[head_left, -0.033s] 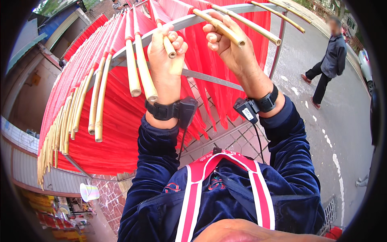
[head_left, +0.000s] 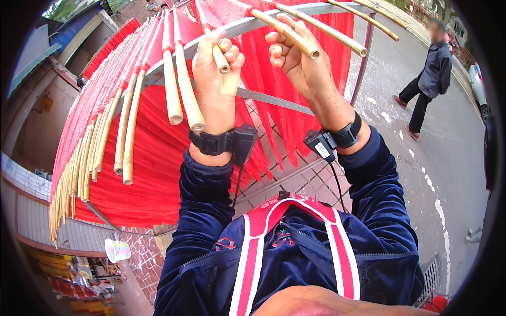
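Poles [head_left: 171, 89] nr L hand [head_left: 219, 62], metal rack [head_left: 235, 30], bucket [head_left: 117, 250], pedestrian [head_left: 434, 68]

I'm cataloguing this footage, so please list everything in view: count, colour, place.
Slender bamboo poles: many, tan, left and top.
Thin hanging strands: uncountable, red, on the poles.
Curved metal frame: one, grey, beneath poles.
Plastic bucket: one, whitish, lower left.
Walking pedestrian: one, dark clothes, road at right.
Car: one, white, right edge, partly seen.
Slotted drain grate: one, grey, lower right.
Low buildings: several, mixed colours, left.
Strapped box devices: two, black, wearer's wrists.
Broad straps: two, red edged white, chest.
Velvety jacket: one, navy, on wearer.
Left grip: one, bare, closed around a pole.
Right grip: one, bare, at another pole.
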